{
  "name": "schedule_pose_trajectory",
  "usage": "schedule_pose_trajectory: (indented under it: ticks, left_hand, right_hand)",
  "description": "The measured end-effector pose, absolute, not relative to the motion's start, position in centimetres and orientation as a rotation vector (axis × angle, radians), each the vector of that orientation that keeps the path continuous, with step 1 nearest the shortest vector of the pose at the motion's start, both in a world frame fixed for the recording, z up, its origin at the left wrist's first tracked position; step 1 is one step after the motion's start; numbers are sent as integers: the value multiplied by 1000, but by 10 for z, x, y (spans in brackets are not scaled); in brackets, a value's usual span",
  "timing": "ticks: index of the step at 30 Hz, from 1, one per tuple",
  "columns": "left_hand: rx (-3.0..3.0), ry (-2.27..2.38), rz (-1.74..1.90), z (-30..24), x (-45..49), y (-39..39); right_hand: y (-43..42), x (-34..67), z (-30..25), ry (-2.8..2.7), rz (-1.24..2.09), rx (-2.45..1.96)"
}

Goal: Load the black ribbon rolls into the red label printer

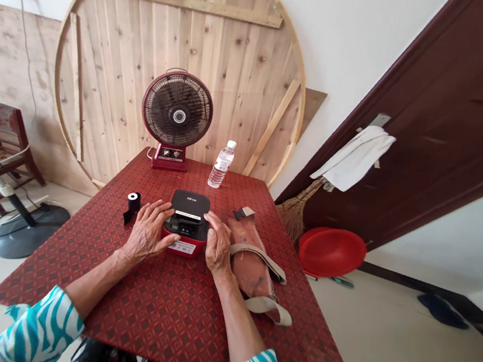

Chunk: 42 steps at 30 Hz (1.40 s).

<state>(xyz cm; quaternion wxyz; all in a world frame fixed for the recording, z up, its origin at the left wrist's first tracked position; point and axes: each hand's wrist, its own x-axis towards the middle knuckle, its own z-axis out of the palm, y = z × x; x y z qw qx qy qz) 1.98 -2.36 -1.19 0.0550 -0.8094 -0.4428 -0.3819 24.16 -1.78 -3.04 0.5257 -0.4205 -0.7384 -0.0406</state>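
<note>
Sleeves (38,325) lead to spread left hand (147,231), curled right hand (218,243) (pinch unclear), apparently adjusting black lid (190,202); next move likely needs even pressure.

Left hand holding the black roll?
No, the left hand is at the red-and-black box; the black roll sits on the table, outside its grasp.

Device (189,202) is black and red, tabletop (161,307) diamond-patterned.

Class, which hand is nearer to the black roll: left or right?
Left. The left hand is close beside the black roll; the right hand is past the device.
</note>
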Motion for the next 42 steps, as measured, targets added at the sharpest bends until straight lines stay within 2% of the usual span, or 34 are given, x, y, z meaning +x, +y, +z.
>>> schedule_pose_trajectory:
  ticks: [6,9,14,18,29,42]
  left_hand:
    - [-2567,-1340,-1406,-17,22,-22]
    - [-2633,-1447,-1817,-18,22,-23]
    - [-2349,-1979,-2677,-12,25,-17]
    - [-2198,-2223,-3030,-8,26,-7]
    - [-2050,-2606,-3235,-1,19,2]
    - [-2130,-2552,-3231,-5,20,1]
  right_hand:
    - [-21,238,-34,-1702,35,-1026]
    - [-24,232,-38,-1558,203,-1033]
    - [-15,229,-57,-1152,510,-1152]
    - [-5,227,-70,-963,745,-1179]
    - [-9,224,-63,-1062,673,-1190]
    - [-8,229,-69,-1148,615,-1287]
